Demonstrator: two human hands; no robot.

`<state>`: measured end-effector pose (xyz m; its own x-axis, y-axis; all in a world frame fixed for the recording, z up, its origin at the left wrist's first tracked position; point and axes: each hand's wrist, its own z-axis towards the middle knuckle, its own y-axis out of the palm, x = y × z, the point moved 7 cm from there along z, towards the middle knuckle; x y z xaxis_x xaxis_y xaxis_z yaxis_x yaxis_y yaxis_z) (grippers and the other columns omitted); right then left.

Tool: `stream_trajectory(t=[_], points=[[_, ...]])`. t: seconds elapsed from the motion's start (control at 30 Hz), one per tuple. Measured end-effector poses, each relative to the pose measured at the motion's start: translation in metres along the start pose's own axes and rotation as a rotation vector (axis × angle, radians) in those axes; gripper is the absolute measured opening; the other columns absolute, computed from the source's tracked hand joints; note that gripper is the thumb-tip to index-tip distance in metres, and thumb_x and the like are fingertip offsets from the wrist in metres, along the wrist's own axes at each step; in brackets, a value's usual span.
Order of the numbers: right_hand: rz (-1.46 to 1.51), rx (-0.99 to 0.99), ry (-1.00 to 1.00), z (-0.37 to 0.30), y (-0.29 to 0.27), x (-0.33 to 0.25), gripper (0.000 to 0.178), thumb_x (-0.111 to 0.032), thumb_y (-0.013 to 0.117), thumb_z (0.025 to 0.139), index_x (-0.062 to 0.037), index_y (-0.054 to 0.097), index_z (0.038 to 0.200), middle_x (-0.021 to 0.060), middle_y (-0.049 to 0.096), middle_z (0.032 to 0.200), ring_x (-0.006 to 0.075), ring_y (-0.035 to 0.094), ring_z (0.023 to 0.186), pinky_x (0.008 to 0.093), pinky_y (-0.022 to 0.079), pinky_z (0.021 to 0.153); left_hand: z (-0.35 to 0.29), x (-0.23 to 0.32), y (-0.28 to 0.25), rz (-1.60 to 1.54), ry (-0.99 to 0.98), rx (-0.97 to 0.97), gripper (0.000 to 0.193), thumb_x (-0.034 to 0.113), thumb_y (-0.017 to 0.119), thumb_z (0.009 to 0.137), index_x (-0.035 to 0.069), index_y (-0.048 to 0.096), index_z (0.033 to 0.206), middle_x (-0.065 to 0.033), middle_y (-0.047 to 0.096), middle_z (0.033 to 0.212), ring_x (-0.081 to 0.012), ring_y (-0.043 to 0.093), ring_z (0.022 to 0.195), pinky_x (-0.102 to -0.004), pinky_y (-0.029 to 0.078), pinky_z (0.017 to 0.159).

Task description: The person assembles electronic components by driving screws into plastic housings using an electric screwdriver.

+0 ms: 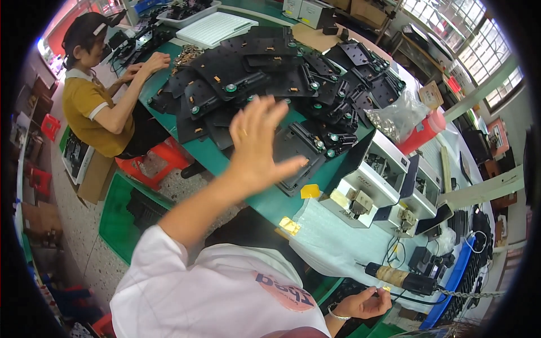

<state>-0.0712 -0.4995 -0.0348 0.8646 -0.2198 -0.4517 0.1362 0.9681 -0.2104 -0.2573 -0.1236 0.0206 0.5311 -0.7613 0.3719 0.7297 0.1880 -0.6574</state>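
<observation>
Green flat worktop (269, 205), heaped with flat black plates with green round caps (217, 67), under a spread left hand (256, 141).
In the head view, the left hand's fingers stand apart before a black rectangular case (294, 145) near the worktop's front edge; contact cannot be told. Bare green surface separates that case from a white boxy metal machine (380, 169). The right hand (366, 304) curls just beside a black, tan-wrapped power tool (403, 278); its grip cannot be told.
</observation>
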Motion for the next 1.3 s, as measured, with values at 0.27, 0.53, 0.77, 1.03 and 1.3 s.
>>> stream_trajectory(t=[0.27,0.53,0.77,1.03,1.3], points=[[-0.024,0.115,0.298,0.006,-0.012,0.013,0.03,0.002,0.058,0.09,0.0002,0.048,0.119,0.0091,0.052,0.112,0.0191,0.052,0.099,0.0309,0.044,0.091,0.184,-0.177,0.003,0.006,-0.062,-0.389,0.111,0.057,0.081,0.067,0.016,0.021,0.151,-0.0241,0.037,0.146,-0.0404,0.033,0.138,-0.0468,0.029,0.112],[0.073,0.027,0.342,-0.005,-0.014,0.025,0.043,-0.008,0.058,0.096,0.0,0.045,0.136,0.0162,0.057,0.127,0.0196,0.061,0.109,0.0255,0.054,0.085,0.196,-0.217,0.043,-0.091,-0.134,-0.771,0.119,0.051,0.083,0.067,0.015,0.009,0.154,-0.0251,0.033,0.149,-0.0397,0.031,0.139,-0.0445,0.028,0.113],[0.732,-0.163,0.43,-0.008,0.041,0.065,0.052,-0.023,0.054,0.093,-0.0064,0.038,0.14,0.0125,0.048,0.134,0.0215,0.056,0.114,0.03,0.051,0.089,0.201,-0.198,0.052,0.082,-0.162,-0.716,0.119,0.059,0.082,0.06,0.022,0.017,0.153,-0.021,0.043,0.144,-0.0408,0.036,0.134,-0.0475,0.03,0.109],[1.475,-0.418,0.488,0.005,0.072,0.054,0.066,-0.043,0.049,0.089,-0.0148,0.029,0.145,0.0076,0.036,0.143,0.0239,0.048,0.122,0.0358,0.046,0.094,0.197,-0.209,0.051,0.06,-0.205,-0.733,0.12,0.065,0.081,0.056,0.022,0.024,0.151,-0.0143,0.04,0.149,-0.0368,0.032,0.138,-0.0496,0.027,0.108],[2.196,-0.7,0.643,-0.007,0.079,0.027,0.08,-0.063,0.044,0.084,-0.0232,0.02,0.15,0.0028,0.024,0.152,0.0264,0.04,0.129,0.0418,0.041,0.099,0.201,-0.2,0.054,0.032,-0.212,-0.698,0.123,0.065,0.082,0.053,0.024,0.022,0.152,-0.017,0.039,0.146,-0.0362,0.033,0.137,-0.0493,0.027,0.108]])
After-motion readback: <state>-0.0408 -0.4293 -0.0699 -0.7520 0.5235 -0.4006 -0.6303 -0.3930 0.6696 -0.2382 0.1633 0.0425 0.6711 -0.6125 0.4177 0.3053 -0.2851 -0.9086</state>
